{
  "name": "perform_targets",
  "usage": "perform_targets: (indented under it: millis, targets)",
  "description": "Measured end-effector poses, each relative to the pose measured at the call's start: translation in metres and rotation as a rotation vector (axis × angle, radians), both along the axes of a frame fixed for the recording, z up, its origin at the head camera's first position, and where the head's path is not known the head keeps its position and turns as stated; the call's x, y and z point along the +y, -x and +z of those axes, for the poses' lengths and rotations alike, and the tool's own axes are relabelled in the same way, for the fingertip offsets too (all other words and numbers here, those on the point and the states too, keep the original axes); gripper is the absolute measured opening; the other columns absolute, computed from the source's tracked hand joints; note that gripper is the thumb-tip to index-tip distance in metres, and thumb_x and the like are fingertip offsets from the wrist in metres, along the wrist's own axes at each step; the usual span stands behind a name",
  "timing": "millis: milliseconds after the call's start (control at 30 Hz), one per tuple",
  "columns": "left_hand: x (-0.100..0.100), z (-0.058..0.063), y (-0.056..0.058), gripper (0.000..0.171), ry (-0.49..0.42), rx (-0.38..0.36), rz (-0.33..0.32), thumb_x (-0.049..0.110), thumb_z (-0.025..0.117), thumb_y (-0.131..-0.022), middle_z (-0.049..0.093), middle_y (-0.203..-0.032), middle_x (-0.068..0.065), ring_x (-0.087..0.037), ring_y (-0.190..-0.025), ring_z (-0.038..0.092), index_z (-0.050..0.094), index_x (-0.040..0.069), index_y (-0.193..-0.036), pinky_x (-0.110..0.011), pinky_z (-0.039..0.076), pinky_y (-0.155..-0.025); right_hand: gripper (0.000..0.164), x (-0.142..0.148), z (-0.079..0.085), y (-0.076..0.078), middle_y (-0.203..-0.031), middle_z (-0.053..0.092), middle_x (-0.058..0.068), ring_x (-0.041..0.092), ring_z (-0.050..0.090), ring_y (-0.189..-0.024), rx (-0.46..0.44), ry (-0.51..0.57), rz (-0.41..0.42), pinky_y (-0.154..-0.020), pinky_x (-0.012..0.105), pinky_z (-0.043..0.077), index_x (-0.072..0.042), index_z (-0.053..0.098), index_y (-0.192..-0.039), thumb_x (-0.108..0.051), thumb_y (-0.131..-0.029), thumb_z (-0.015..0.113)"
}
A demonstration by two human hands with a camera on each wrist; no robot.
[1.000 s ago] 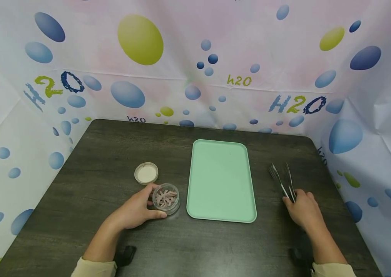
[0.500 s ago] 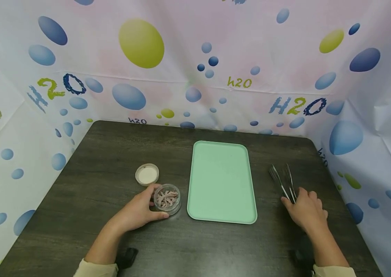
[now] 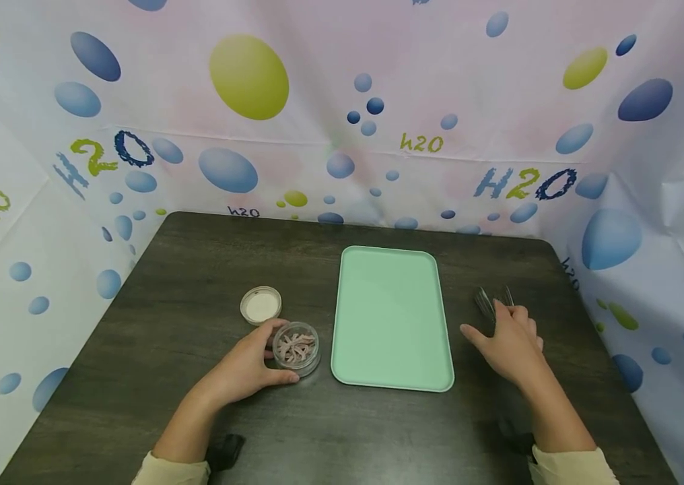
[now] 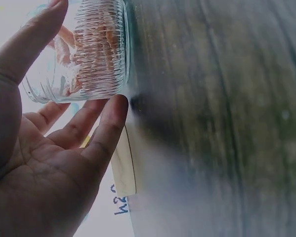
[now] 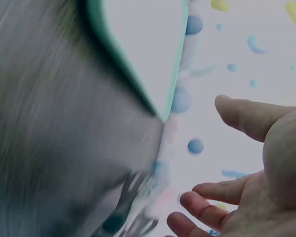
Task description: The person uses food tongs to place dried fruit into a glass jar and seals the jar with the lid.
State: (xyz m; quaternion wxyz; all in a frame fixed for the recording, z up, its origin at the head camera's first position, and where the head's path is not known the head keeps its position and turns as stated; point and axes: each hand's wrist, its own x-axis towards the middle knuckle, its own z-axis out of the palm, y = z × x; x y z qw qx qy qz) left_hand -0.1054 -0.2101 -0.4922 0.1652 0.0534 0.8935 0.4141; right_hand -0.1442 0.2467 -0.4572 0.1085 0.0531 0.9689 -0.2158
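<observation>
My left hand (image 3: 254,364) holds a small glass jar (image 3: 297,347) from its left side, thumb at the front and fingers behind. Pale pinkish-brown strips lie inside the jar; its ribbed glass side (image 4: 101,49) shows in the left wrist view. My right hand (image 3: 510,343) hovers over metal tongs (image 3: 485,304) with tined ends, its thumb spread out to the left. In the right wrist view the tongs (image 5: 133,202) are blurred and apart from the spread fingers (image 5: 202,207). The hand hides the tongs' rear part in the head view.
Between the hands lies a light green rectangular tray (image 3: 393,320). A round jar lid (image 3: 260,305) rests inside up behind the jar. All stand on a dark wood-grain table (image 3: 209,269), with a patterned sheet (image 3: 342,81) hung behind and at the sides.
My right hand has left the tongs' rear end and moved forward and left above them, its thumb now spread. The left hand keeps its hold on the jar.
</observation>
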Motion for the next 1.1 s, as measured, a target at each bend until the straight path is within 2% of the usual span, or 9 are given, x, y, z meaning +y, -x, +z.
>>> perform_targets:
  millis: [133,300,500,667,867,1100]
  targets:
    - [0.000,0.000,0.000,0.102,0.007,0.003,-0.004,0.033,0.101,-0.078,0.056,-0.156,-0.021,-0.036,-0.122,0.072,0.044,0.013,-0.161,-0.050,0.062,-0.101,0.099,-0.022,0.000,0.004,-0.162,0.024,0.043,0.066,0.028,-0.147,0.014,0.078,0.073,-0.113,0.084,0.030,0.009,0.019,-0.169,-0.049,-0.105,0.069]
    - [-0.002,0.001,0.000,0.104,0.004,0.009,-0.031,0.033,0.100,-0.080,0.052,-0.159,-0.023,-0.038,-0.125,0.070,0.041,0.011,-0.163,-0.051,0.062,-0.102,0.095,-0.052,-0.003,0.005,-0.161,0.028,0.038,0.059,0.034,-0.148,0.020,0.219,0.178,-0.113,0.077,0.040,0.007,0.024,-0.169,-0.043,-0.105,0.073]
    - [-0.004,0.004,0.001,0.097,0.006,0.035,-0.045,0.031,0.098,-0.083,0.057,-0.152,-0.021,-0.035,-0.122,0.071,0.043,0.012,-0.161,-0.051,0.062,-0.100,0.091,-0.086,-0.005,0.003,-0.161,0.035,0.027,0.049,0.038,-0.151,0.005,0.338,0.225,-0.116,0.069,0.044,-0.002,0.031,-0.169,-0.041,-0.101,0.078]
    - [-0.004,0.005,0.001,0.093,0.009,0.045,-0.054,0.032,0.097,-0.084,0.060,-0.149,-0.021,-0.035,-0.122,0.072,0.046,0.012,-0.159,-0.052,0.062,-0.100,0.094,-0.113,-0.009,0.001,-0.161,0.039,0.022,0.042,0.042,-0.152,0.002,0.381,0.264,-0.119,0.064,0.044,-0.006,0.034,-0.169,-0.037,-0.096,0.085]
    - [-0.004,0.002,0.001,0.091,0.013,0.027,-0.051,0.033,0.095,-0.087,0.058,-0.154,-0.021,-0.037,-0.125,0.072,0.044,0.015,-0.161,-0.053,0.062,-0.102,0.095,-0.149,-0.012,-0.005,-0.159,0.045,0.013,0.035,0.044,-0.151,0.010,0.416,0.318,-0.120,0.059,0.046,-0.011,0.040,-0.167,-0.034,-0.090,0.091]
    - [-0.006,0.001,0.000,0.088,-0.007,0.015,-0.064,0.034,0.091,-0.091,0.053,-0.159,-0.021,-0.040,-0.127,0.071,0.041,0.016,-0.162,-0.053,0.062,-0.103,0.093,-0.180,-0.023,-0.012,-0.157,0.051,0.013,0.040,0.049,-0.143,0.038,0.400,0.452,-0.115,0.061,0.048,-0.009,0.046,-0.163,-0.031,-0.086,0.095]
